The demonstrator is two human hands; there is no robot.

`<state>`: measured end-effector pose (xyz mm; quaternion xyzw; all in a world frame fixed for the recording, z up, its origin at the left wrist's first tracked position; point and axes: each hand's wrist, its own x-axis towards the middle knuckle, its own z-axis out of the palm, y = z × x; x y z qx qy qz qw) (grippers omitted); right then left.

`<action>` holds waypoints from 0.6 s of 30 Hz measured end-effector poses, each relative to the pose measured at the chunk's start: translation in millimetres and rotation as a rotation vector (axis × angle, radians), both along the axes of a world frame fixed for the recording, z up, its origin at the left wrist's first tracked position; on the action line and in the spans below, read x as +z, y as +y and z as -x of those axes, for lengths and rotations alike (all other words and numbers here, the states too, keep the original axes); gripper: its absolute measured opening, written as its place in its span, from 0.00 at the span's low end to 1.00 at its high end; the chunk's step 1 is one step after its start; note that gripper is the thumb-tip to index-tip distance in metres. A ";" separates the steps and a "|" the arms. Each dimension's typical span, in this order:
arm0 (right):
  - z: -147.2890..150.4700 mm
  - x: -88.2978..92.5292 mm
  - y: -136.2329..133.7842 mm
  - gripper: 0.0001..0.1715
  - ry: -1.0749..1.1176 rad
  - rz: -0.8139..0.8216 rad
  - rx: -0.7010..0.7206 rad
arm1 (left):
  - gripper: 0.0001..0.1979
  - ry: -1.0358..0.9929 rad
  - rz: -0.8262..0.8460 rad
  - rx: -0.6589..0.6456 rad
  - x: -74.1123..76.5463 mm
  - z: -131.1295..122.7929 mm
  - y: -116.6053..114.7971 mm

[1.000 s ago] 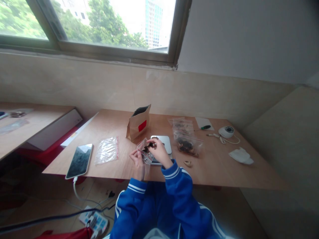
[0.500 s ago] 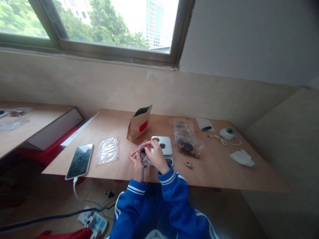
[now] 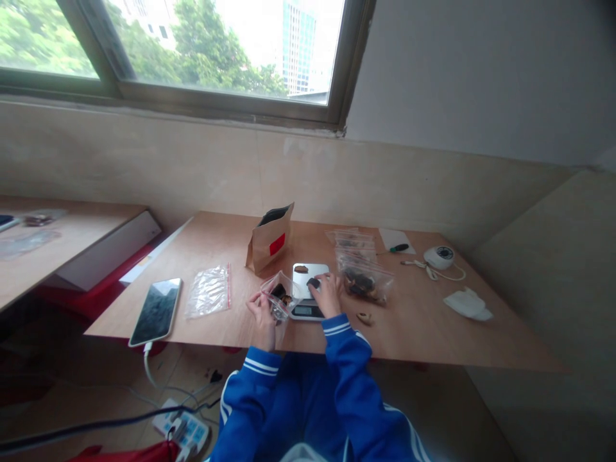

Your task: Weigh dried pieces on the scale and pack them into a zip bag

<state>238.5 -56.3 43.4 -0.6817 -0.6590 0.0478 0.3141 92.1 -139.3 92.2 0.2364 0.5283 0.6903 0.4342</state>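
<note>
My left hand [image 3: 262, 312] holds a small clear zip bag [image 3: 279, 295] with dark pieces inside, its mouth open, just left of a small digital scale [image 3: 309, 290]. My right hand [image 3: 328, 294] rests on the scale's platform, fingers closing on a dark piece [image 3: 314, 282]. A second brownish piece [image 3: 301, 269] lies at the platform's far edge. Both arms wear blue sleeves with white stripes.
A brown paper pouch [image 3: 268, 241] with a red label stands behind the scale. A pile of filled zip bags [image 3: 360, 268] lies to the right, an empty zip bag [image 3: 208, 290] and a phone [image 3: 155, 310] to the left. Farther right are a screwdriver [image 3: 397, 248], a white round device [image 3: 439, 256] and a crumpled tissue [image 3: 467, 303].
My right hand left the bag's mouth and moved right onto the scale's platform, onto a dark piece. My left hand kept holding the bag in place.
</note>
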 end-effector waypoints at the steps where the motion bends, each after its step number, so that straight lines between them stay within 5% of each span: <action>1: -0.6 0.6 -0.2 0.12 0.005 -0.002 -0.003 | 0.22 -0.001 0.006 -0.003 0.8 -0.2 0.0; 8: 1.9 24.6 -4.5 0.13 0.211 -0.069 0.058 | 0.24 -0.017 0.044 -0.017 -1.0 0.8 -0.1; 14: 19.4 65.1 -15.5 0.14 0.514 -0.102 0.383 | 0.24 -0.048 0.052 -0.013 -9.7 1.4 1.2; 18: 22.4 60.8 0.5 0.17 0.421 -0.102 0.339 | 0.22 -0.048 0.007 0.005 -17.0 4.7 2.8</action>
